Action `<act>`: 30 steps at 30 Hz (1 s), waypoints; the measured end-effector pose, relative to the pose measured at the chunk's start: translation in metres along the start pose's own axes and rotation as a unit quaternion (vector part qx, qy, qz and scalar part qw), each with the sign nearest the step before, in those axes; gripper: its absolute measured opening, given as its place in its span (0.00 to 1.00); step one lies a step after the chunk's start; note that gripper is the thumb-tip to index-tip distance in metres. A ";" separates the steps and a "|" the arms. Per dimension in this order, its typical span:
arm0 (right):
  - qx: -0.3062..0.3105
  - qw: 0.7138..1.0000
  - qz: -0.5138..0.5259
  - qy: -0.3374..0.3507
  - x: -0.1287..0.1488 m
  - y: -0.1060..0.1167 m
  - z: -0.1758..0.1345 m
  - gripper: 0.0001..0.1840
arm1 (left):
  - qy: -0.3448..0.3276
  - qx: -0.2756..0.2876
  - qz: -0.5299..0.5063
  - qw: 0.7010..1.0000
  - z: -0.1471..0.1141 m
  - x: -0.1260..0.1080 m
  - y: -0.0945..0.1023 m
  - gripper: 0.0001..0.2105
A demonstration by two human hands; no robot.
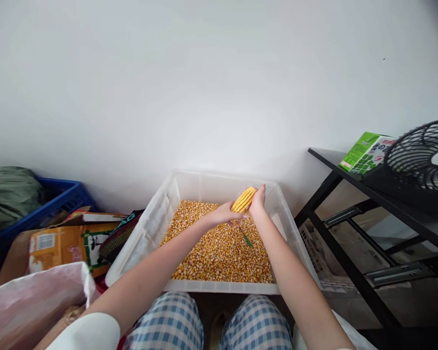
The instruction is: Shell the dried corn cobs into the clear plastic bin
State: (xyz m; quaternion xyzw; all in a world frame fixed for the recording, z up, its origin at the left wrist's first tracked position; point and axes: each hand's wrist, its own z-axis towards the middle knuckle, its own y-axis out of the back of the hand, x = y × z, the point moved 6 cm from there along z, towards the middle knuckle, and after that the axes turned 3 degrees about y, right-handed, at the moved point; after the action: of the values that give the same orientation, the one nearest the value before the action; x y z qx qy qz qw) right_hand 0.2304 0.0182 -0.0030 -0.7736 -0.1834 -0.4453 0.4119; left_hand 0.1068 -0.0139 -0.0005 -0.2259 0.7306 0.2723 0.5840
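A yellow ear of corn (244,200) is held over a translucent plastic bin (219,287) full of loose corn kernels (211,257). My left hand (223,214) is closed around the lower left end of the ear. At its upper right end, my right hand (257,200) grips it, the fingers partly hidden behind it. Kernels still cover the side of the ear facing me. Just below the hands shows a slim tool with a green handle (247,239); whether it lies on the kernels or hangs from a hand, I cannot tell.
On the right, a black table (336,163) bears a green and white box (367,151) and a black fan (423,160). At left are a blue crate (65,194), an orange package (56,245) and an open white sack (47,301). A white wall rises behind the bin.
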 end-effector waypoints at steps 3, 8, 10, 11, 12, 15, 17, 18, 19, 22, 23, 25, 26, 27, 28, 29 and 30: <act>0.024 0.996 0.031 -0.075 -0.009 -0.004 -0.008 0.30 | 0.014 -0.103 0.120 0.987 0.004 0.013 0.008 0.24; 0.032 0.998 0.049 -0.026 -0.011 -0.010 -0.018 0.30 | -0.029 -0.178 0.196 0.964 0.007 0.020 0.010 0.20; 0.031 0.998 0.040 0.025 -0.007 -0.011 -0.019 0.29 | -0.027 -0.133 0.153 0.979 0.007 0.019 0.007 0.19; 0.029 0.998 0.039 0.051 -0.004 -0.011 -0.019 0.28 | -0.025 -0.109 0.125 0.986 0.006 0.017 0.006 0.19; 0.028 0.996 0.038 0.073 -0.001 -0.011 -0.018 0.26 | -0.024 -0.085 0.096 0.991 0.004 0.014 0.005 0.19; 0.053 0.993 0.029 0.100 0.007 -0.012 -0.016 0.25 | -0.007 -0.006 0.014 1.000 -0.001 0.007 0.000 0.18; 0.085 0.993 0.015 0.078 0.009 -0.014 -0.015 0.27 | 0.005 0.023 -0.019 1.000 -0.005 0.004 -0.001 0.20; 0.096 0.993 0.009 0.063 0.009 -0.015 -0.014 0.28 | 0.008 0.024 -0.027 0.999 -0.005 0.004 -0.001 0.22; 0.103 0.993 0.003 0.050 0.010 -0.015 -0.014 0.29 | 0.008 0.017 -0.028 0.999 -0.006 0.004 0.001 0.24; 0.089 0.996 -0.003 0.029 0.009 -0.013 -0.012 0.27 | 0.000 -0.019 0.002 1.000 -0.003 0.006 0.006 0.27; 0.083 0.996 -0.004 0.026 0.008 -0.012 -0.011 0.26 | -0.001 -0.027 0.022 0.999 -0.002 0.008 0.007 0.27; 0.078 0.997 0.000 0.017 0.004 -0.011 -0.010 0.24 | -0.002 -0.041 0.072 0.997 0.000 0.011 0.008 0.27; 0.076 0.997 0.005 0.010 0.002 -0.011 -0.010 0.24 | -0.006 -0.052 0.101 0.994 0.001 0.011 0.009 0.26; 0.072 0.997 0.011 0.000 0.000 -0.010 -0.010 0.25 | -0.011 -0.064 0.131 0.989 0.001 0.011 0.010 0.26; 0.065 0.998 0.016 -0.009 -0.001 -0.009 -0.010 0.25 | -0.019 -0.078 0.160 0.984 0.001 0.010 0.010 0.26; 0.055 0.998 0.020 -0.016 -0.002 -0.008 -0.010 0.25 | -0.029 -0.090 0.182 0.979 0.001 0.008 0.011 0.26; 0.046 0.999 0.022 -0.017 -0.003 -0.006 -0.010 0.25 | -0.038 -0.097 0.195 0.975 0.001 0.007 0.010 0.25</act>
State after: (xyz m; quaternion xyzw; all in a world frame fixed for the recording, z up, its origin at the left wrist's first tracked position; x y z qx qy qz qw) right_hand 0.2197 0.0142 0.0004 -0.7651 -0.1934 -0.4139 0.4537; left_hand 0.0992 -0.0057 -0.0057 -0.1241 0.7080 0.4590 0.5221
